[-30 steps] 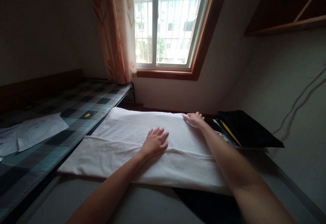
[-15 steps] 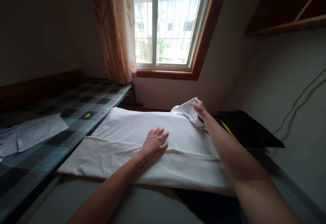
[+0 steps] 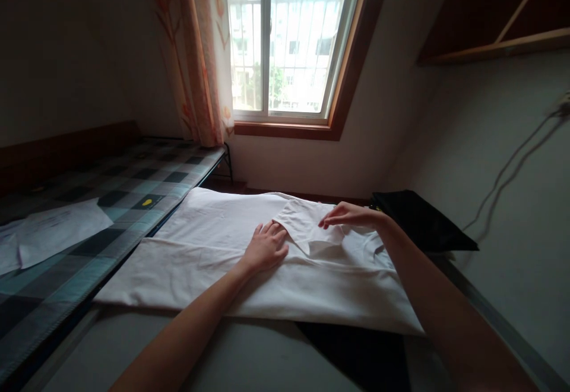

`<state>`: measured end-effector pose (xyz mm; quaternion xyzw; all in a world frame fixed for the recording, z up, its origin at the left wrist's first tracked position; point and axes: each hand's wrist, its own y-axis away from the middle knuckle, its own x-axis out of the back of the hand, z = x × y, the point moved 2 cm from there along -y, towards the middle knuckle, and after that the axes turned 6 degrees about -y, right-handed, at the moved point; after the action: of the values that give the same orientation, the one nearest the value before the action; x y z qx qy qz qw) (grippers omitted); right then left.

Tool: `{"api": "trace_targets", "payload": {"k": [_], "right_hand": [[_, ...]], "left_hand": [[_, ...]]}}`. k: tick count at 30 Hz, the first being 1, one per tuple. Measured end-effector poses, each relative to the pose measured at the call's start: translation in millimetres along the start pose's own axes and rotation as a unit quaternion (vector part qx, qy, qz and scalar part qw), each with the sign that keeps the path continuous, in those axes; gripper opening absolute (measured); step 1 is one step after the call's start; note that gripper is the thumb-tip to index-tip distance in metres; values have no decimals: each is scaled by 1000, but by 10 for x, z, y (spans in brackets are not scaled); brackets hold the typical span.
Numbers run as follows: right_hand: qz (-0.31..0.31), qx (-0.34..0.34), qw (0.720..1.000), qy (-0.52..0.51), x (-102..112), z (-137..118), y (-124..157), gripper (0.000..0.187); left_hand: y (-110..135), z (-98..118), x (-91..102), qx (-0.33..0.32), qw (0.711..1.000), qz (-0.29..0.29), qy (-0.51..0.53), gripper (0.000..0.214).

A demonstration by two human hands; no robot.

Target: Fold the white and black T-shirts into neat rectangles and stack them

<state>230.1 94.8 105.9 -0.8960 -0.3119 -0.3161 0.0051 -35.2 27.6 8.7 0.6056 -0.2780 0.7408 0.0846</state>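
- White cloth (image 3: 214, 261) flat on table (image 3: 249, 356), far corner folded inward.
- Likely soft, light, limp; best held at a corner.
- Left hand (image 3: 265, 246) flat, fingers spread, pressing mid-cloth.
- Right hand (image 3: 350, 217) fingertips on the fold; pinch unclear.
- Black bag (image 3: 423, 223) just beyond.

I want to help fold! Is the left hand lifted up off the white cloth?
No, the left hand lies flat on the white cloth, palm down.

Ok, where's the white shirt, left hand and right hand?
white shirt (image 3: 187, 261): head view, flat left part.
left hand (image 3: 265, 248): head view, back of the hand.
right hand (image 3: 351, 215): head view, back of the hand.
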Motion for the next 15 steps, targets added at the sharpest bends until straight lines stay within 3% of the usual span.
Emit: {"api": "trace_targets", "payload": {"k": [3,7,11,15], "right_hand": [[75,-8,997,-29,60,150,76,37],[204,-147,967,40,111,433,128,36],[228,-284,931,14,2,621,115,58],[261,-296,918,37,-37,737,17,63]], "left_hand": [[1,-3,4,1,1000,0,-1,33],[-2,-12,-7,0,1000,-2,-3,34],[-5,-18,-15,2,1000,-4,-6,36],[-7,-21,-17,9,1000,-11,-8,36]]}}
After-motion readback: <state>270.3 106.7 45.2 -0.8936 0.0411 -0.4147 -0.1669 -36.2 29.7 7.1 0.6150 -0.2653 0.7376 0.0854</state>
